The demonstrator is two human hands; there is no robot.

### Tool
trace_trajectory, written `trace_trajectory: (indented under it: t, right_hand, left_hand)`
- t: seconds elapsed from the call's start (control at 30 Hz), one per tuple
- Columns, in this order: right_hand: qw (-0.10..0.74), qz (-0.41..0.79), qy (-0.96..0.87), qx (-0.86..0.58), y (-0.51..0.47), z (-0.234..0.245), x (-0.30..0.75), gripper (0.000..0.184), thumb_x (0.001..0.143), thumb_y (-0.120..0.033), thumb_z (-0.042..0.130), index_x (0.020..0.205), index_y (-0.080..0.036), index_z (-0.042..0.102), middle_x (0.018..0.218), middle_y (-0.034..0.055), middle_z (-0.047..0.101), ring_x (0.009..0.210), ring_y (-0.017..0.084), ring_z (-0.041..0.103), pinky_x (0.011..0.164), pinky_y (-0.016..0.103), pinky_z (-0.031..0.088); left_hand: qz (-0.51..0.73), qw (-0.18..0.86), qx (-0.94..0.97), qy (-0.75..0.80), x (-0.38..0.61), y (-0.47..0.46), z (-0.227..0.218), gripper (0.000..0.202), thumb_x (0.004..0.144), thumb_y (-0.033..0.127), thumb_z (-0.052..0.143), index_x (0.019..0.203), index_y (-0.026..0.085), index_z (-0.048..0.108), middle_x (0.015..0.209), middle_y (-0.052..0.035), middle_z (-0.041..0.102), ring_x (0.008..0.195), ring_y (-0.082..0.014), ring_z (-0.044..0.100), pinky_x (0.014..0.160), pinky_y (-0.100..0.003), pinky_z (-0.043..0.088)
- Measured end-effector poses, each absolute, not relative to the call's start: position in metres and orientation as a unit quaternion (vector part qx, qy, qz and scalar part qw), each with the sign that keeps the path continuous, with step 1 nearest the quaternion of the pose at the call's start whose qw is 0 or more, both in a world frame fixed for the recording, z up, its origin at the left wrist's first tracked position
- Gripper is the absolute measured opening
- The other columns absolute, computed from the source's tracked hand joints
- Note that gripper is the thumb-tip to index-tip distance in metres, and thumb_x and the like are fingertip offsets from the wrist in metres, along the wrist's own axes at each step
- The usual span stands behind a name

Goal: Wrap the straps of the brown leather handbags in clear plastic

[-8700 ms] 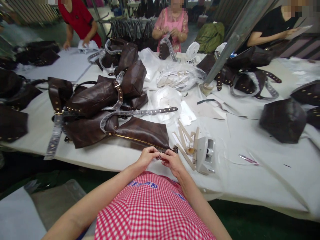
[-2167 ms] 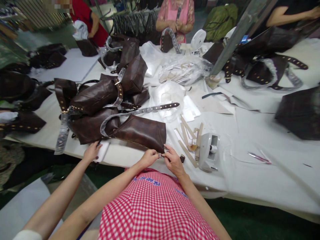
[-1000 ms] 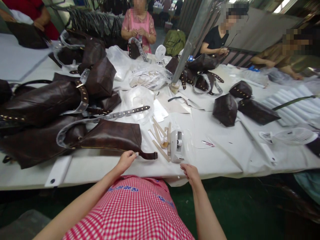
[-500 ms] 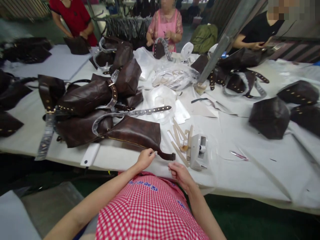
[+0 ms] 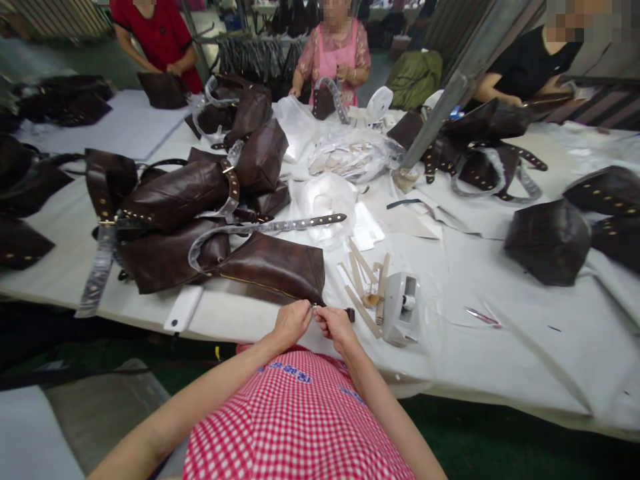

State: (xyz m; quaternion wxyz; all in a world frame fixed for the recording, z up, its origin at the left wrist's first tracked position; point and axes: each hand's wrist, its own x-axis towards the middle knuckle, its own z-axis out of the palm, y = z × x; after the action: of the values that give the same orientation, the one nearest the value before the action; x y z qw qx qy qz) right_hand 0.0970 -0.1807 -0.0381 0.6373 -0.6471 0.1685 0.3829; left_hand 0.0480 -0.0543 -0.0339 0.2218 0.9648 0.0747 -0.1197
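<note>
OK, both hands at the near edge of the table [image 5: 240,323], right in front of the apron [image 5: 295,427]. Left hand [image 5: 293,323]: fingers curled in, tips pinched together on a small pale bit [image 5: 315,310]. Right hand [image 5: 336,325]: thumb and forefinger clamped on the same bit from the other side. Tips nearly meet. Bit is mostly covered, too small to say what it is.

Bag [image 5: 277,263] is brown, lying on its side just beyond the hands, near right corner right above them. Gold zip [image 5: 260,285] runs along its near edge. Strap [image 5: 280,225] loops off the left end and lies behind the bag, pointing right: clear film on most of it, bare studded tip. Dark tab [image 5: 351,315] pokes out past the right hand.

Right of the hands: tan strips [image 5: 357,273] in a loose heap, grey-white dispenser [image 5: 403,310] standing beside them, snips [image 5: 483,317] lying further right. Left: white slab [image 5: 184,308] flat near the table edge, end against the bag pile [image 5: 175,200].

Far side: clear plastic pack [image 5: 355,157], slanted post [image 5: 445,103]. Three co-workers behind: red top [image 5: 155,40], pink apron [image 5: 337,53], black top [image 5: 537,70].
</note>
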Motion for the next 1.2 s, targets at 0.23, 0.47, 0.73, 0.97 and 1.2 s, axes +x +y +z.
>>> trace_trajectory:
  t: [0.23,0.47,0.73,0.97,1.2]
  right_hand:
    - [0.644,0.390,0.203,-0.626,-0.175,-0.044,0.095,0.019,0.067,-0.031,0.066,0.062,-0.013,0.059,0.051,-0.0043,0.052,0.038,0.002,0.036,0.034,0.014,0.023]
    - [0.670,0.385,0.231,-0.591,-0.172,-0.053,0.092,0.020,0.069,-0.032,0.066,0.066,-0.013,0.060,0.053,-0.0047,0.052,0.039,0.002,0.038,0.036,0.014,0.028]
    - [0.685,0.384,0.215,-0.580,-0.175,-0.055,0.085,0.022,0.067,-0.034,0.069,0.068,-0.013,0.061,0.055,-0.0042,0.053,0.040,0.002,0.039,0.037,0.015,0.028]
    - [0.682,0.343,0.197,-0.615,-0.173,-0.051,0.082,0.027,0.064,-0.037,0.072,0.060,-0.014,0.059,0.051,-0.0042,0.053,0.040,0.003,0.038,0.037,0.017,0.027]
    - [0.678,0.344,0.208,-0.615,-0.171,-0.049,0.080,0.024,0.067,-0.036,0.067,0.060,-0.014,0.058,0.052,-0.0042,0.052,0.039,0.003,0.037,0.036,0.017,0.026]
  left_hand:
    - [-0.132,0.186,0.973,0.039,0.048,-0.052,-0.031,0.022,0.094,0.023,0.037,0.087,0.018,0.057,0.086,-0.0069,0.064,0.081,-0.0196,0.059,0.070,-0.028,0.040]
    - [-0.141,0.153,0.978,0.027,0.048,-0.052,-0.030,0.021,0.094,0.021,0.037,0.090,0.017,0.057,0.089,-0.0063,0.064,0.082,-0.0184,0.060,0.071,-0.027,0.042]
    - [-0.117,0.183,0.975,0.049,0.044,-0.052,-0.035,0.018,0.093,0.020,0.039,0.087,0.018,0.056,0.087,-0.0049,0.064,0.081,-0.0179,0.060,0.070,-0.027,0.041]
    - [-0.097,0.185,0.977,0.032,0.043,-0.049,-0.040,0.021,0.093,0.021,0.038,0.085,0.017,0.057,0.085,-0.0059,0.063,0.078,-0.0190,0.059,0.070,-0.028,0.041]
    - [-0.114,0.162,0.980,0.024,0.044,-0.049,-0.036,0.020,0.094,0.022,0.038,0.087,0.017,0.057,0.085,-0.0068,0.063,0.078,-0.0189,0.059,0.070,-0.028,0.042]
